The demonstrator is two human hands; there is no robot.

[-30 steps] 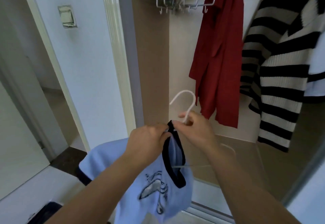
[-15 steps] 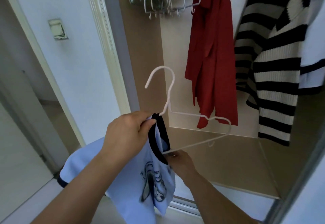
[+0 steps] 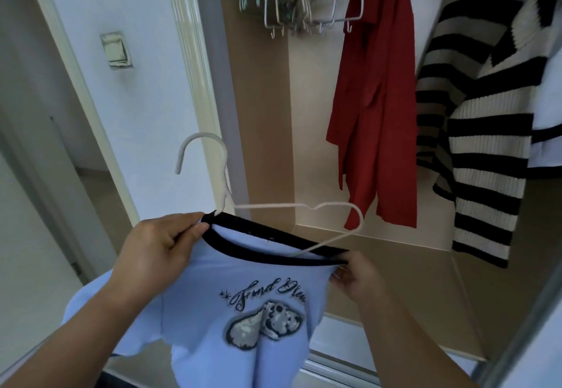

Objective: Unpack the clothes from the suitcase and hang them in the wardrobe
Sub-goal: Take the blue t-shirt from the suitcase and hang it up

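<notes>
One camera sits on my head, looking forward and down into the open wardrobe (image 3: 380, 244), close in. My left hand (image 3: 155, 253) and right hand (image 3: 359, 278) fill the near foreground; hanging clothes sit far right, a doorway left.

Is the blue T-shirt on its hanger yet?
Only partly. The hanger has one arm under the T-shirt's black collar, the other sticking out bare, while both hands stretch the collar open.
</notes>
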